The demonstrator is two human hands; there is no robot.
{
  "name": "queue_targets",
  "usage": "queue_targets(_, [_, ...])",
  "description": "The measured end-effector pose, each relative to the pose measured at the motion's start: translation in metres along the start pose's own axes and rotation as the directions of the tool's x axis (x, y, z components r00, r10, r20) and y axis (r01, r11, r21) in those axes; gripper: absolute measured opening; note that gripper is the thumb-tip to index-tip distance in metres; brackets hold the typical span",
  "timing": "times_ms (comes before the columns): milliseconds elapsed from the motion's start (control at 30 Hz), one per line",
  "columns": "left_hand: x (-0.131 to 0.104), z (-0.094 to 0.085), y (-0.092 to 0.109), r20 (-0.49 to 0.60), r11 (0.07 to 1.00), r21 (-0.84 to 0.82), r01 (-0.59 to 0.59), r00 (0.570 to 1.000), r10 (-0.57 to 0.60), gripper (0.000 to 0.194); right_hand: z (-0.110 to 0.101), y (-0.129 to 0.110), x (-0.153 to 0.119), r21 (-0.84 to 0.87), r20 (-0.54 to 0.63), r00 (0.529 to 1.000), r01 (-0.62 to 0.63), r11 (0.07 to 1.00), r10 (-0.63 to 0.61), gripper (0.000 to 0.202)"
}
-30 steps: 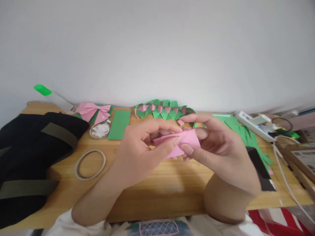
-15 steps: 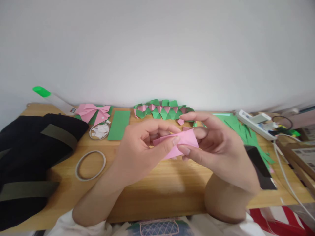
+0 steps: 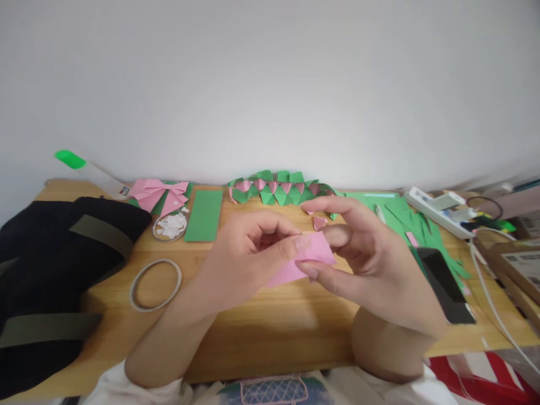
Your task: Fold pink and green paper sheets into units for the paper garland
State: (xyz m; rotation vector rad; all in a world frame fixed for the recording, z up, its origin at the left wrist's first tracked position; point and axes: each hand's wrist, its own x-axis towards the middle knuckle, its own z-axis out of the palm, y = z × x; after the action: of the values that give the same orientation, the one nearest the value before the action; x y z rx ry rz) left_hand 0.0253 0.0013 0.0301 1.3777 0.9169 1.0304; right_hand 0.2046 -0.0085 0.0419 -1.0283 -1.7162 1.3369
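Note:
A small piece of pink paper (image 3: 321,248) is held between both hands above the middle of the table. My left hand (image 3: 253,259) pinches its left part between thumb and curled fingers. On the right side, my right hand (image 3: 363,253) grips the paper's edge with thumb and a finger, its index finger raised. Just beyond the hands lies a small folded pink piece (image 3: 319,223). Farther back stands a chain of folded green and pink paper (image 3: 280,191), its right end partly behind my right hand.
On the wooden table (image 3: 270,343) are a green card (image 3: 204,216), a tape ring (image 3: 137,284), white scraps (image 3: 172,225), a pink bow (image 3: 156,194) and a black bag (image 3: 54,253). Rightward are green strips (image 3: 415,222), a phone (image 3: 442,275) and a power strip (image 3: 439,211).
The pink paper has tilted and moved slightly lower, its right edge slanting downward. My right hand has shifted a little left and down along it, uncovering more of the green strips.

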Motion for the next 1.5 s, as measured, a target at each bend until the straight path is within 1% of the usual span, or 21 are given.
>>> queue_targets(100, [-0.0013,-0.0008,-0.0003,-0.024,0.994,0.099,-0.049,0.998,0.052,0.02,-0.0011,0.0001,-0.0001,0.013,0.007,1.0,0.0,1.0,0.0,0.048])
queue_targets(200, [-0.0024,-0.0026,0.0,0.002,0.985,0.155,-0.077,0.997,0.077,0.02,-0.002,-0.0006,0.0001,0.04,-0.003,1.0,0.008,0.999,-0.008,0.048])
queue_targets(433, [-0.0031,-0.0022,0.0012,0.038,0.991,0.127,-0.041,0.999,0.037,0.015,-0.0028,-0.0023,-0.0003,0.025,-0.042,0.999,0.035,0.999,-0.034,0.045])
queue_targets(533, [-0.0037,-0.0013,0.0012,0.05,0.989,0.146,-0.038,0.998,0.031,0.015,-0.0033,-0.0024,0.0009,0.006,-0.06,0.997,0.046,0.999,-0.045,0.029])
queue_targets(600, [-0.0043,-0.001,0.0013,0.051,0.983,0.176,-0.044,0.998,0.036,0.015,-0.0038,-0.0022,0.0016,-0.008,-0.104,0.992,0.07,0.998,-0.07,0.015])
queue_targets(667, [-0.0048,-0.0004,0.0017,0.049,0.977,0.205,-0.058,0.998,0.048,0.015,-0.0043,-0.0018,0.0016,-0.033,-0.159,0.982,0.096,0.995,-0.1,0.011])
queue_targets(733, [-0.0051,0.0004,0.0023,0.051,0.972,0.222,-0.073,0.997,0.064,0.016,-0.0048,-0.0016,0.0008,-0.057,-0.185,0.976,0.105,0.993,-0.114,0.011])
queue_targets(800, [-0.005,0.0012,0.0029,0.058,0.969,0.232,-0.082,0.996,0.07,0.017,-0.0055,-0.002,-0.0005,-0.075,-0.186,0.976,0.101,0.992,-0.113,0.012])
queue_targets(967, [-0.0043,0.0014,0.0039,0.069,0.972,0.213,-0.097,0.994,0.084,0.017,-0.0072,-0.0053,-0.0019,-0.135,-0.203,0.971,0.1,0.986,-0.126,0.013])
queue_targets(1200, [-0.0044,0.0014,0.0033,0.072,0.978,0.195,-0.076,0.995,0.063,0.015,-0.0081,-0.0058,-0.0016,-0.126,-0.191,0.971,0.119,0.985,-0.142,0.018])
queue_targets(1367, [-0.0059,0.0018,0.0031,0.077,0.963,0.238,-0.128,0.991,0.113,0.014,-0.0087,-0.0067,-0.002,-0.162,-0.182,0.971,0.122,0.979,-0.152,0.017])
queue_targets(1500, [-0.0063,0.002,0.0053,0.079,0.929,0.313,-0.196,0.98,0.181,0.015,-0.0096,-0.0091,-0.0028,-0.213,-0.163,0.974,0.122,0.969,-0.158,0.014])
